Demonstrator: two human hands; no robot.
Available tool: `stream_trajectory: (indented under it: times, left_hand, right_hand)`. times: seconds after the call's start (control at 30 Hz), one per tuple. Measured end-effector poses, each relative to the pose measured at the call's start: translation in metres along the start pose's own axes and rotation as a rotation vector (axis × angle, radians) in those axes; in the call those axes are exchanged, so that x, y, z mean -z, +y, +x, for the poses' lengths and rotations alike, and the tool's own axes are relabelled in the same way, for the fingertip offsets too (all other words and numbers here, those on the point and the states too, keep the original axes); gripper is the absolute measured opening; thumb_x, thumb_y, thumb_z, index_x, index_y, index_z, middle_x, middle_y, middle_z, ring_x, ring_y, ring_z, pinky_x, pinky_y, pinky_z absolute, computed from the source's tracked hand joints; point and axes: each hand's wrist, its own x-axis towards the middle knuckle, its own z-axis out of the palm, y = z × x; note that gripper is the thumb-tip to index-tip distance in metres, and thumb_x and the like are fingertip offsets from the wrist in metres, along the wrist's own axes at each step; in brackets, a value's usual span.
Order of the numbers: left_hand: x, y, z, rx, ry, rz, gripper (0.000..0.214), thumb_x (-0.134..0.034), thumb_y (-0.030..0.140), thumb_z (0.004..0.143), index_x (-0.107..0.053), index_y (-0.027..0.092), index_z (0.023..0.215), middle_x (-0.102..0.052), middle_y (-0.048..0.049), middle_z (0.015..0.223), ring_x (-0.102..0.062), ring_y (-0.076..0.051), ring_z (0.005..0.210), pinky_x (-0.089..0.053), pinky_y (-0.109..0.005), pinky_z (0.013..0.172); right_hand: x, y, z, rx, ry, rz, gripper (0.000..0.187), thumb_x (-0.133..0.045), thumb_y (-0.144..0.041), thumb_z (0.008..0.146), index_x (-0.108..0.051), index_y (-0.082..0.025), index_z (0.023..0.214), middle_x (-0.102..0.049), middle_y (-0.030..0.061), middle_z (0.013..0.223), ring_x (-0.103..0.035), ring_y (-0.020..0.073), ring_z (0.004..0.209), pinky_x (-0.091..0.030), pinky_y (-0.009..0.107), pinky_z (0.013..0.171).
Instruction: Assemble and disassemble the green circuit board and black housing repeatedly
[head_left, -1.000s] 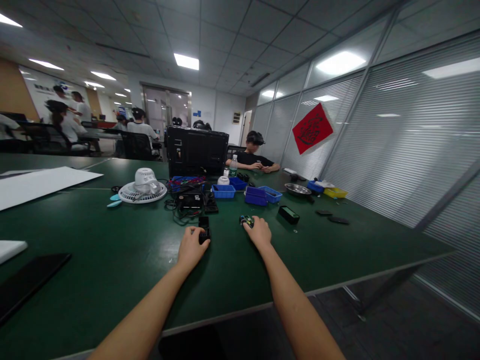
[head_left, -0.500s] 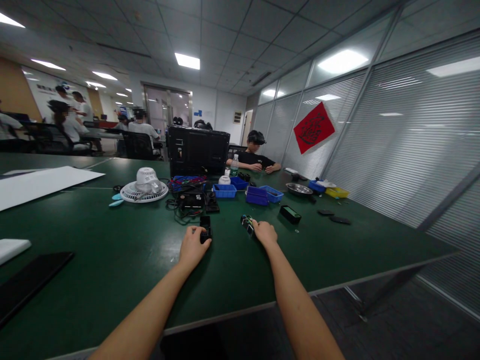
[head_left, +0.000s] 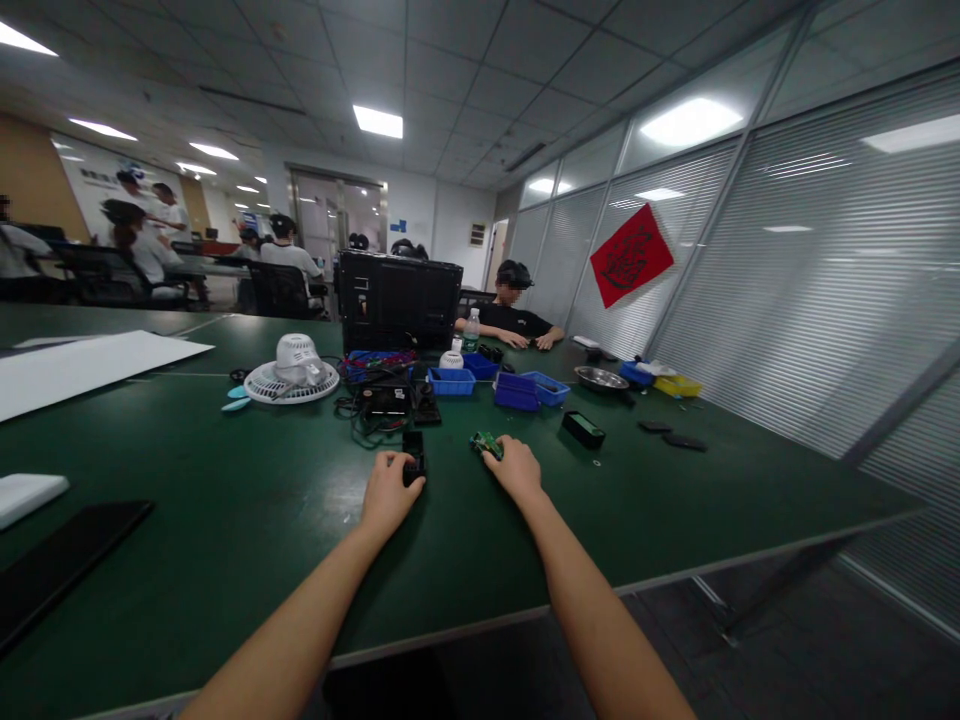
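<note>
My left hand point(head_left: 388, 493) rests on the green table point(head_left: 225, 500) with its fingers closed around a small black block-shaped part point(head_left: 413, 459). About a hand's width to the right, my right hand point(head_left: 515, 467) grips a small green circuit board point(head_left: 485, 444), held just above the table surface. Both forearms stretch forward from the near table edge. Beyond the hands lies a black device with tangled cables point(head_left: 382, 402).
A white fan lying face down point(head_left: 294, 372) sits at the left rear, with blue bins point(head_left: 517, 390), a black box point(head_left: 583, 429), a metal bowl point(head_left: 600, 378) and a black case point(head_left: 399, 302) behind. A person sits across the table point(head_left: 517, 315). A white sheet point(head_left: 82, 362) and a dark tablet point(head_left: 60, 560) lie left.
My right hand has shifted slightly left with the green board, turning it flatter. My left hand stays on the black part.
</note>
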Motion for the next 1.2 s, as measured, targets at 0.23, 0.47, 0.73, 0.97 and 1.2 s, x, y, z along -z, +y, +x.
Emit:
stream_trajectory:
  times: [0.23,0.47,0.73,0.97,1.2]
  left_hand:
    - [-0.003,-0.002,0.000,-0.031,-0.042,-0.130,0.031,-0.060,0.032,0.068,-0.057,0.020,0.097,-0.044,-0.0040,0.103,-0.054,-0.015,0.081,-0.045,-0.031,0.082]
    - [-0.008,0.000,0.000,-0.175,-0.140,-0.197,0.030,-0.059,0.028,0.069,-0.059,0.022,0.099,-0.048,-0.0006,0.089,-0.050,-0.011,0.069,-0.045,-0.026,0.072]
    - [-0.008,0.005,-0.002,-0.295,-0.205,-0.215,0.031,-0.056,0.020,0.071,-0.059,0.023,0.101,-0.051,0.0021,0.075,-0.050,-0.010,0.066,-0.040,-0.023,0.065]
    - [-0.018,0.001,0.002,-0.124,-0.163,-0.296,0.060,-0.062,0.021,0.067,-0.038,0.018,0.122,-0.056,0.0006,0.085,-0.052,-0.009,0.063,-0.043,-0.023,0.066]
    - [-0.017,0.001,0.004,-0.139,-0.132,-0.174,0.050,-0.066,0.029,0.064,-0.051,0.015,0.109,-0.056,-0.0034,0.087,-0.053,-0.012,0.066,-0.044,-0.027,0.068]
  right_hand:
    - [0.001,-0.005,-0.002,-0.006,-0.024,-0.001,0.040,-0.050,-0.048,0.076,-0.058,-0.018,0.102,-0.058,0.0106,0.101,-0.053,0.0228,0.093,-0.040,0.028,0.066]
    - [-0.005,-0.001,0.003,-0.021,-0.043,0.073,0.038,-0.054,-0.048,0.072,-0.058,-0.015,0.090,-0.058,0.0108,0.093,-0.058,0.0192,0.077,-0.037,0.025,0.059]
    - [-0.002,-0.016,0.005,-0.078,0.033,0.328,0.032,-0.053,-0.049,0.071,-0.056,-0.018,0.071,-0.061,0.0048,0.070,-0.056,0.0179,0.068,-0.035,0.023,0.056]
    - [0.016,-0.064,-0.005,0.020,0.116,0.499,0.036,-0.053,-0.043,0.073,-0.060,-0.018,0.097,-0.065,0.0050,0.087,-0.058,0.0176,0.077,-0.040,0.024,0.066]
    - [0.003,-0.084,-0.019,0.150,0.155,0.298,0.035,-0.050,-0.036,0.078,-0.057,-0.020,0.108,-0.060,0.0062,0.104,-0.056,0.0180,0.093,-0.039,0.025,0.080]
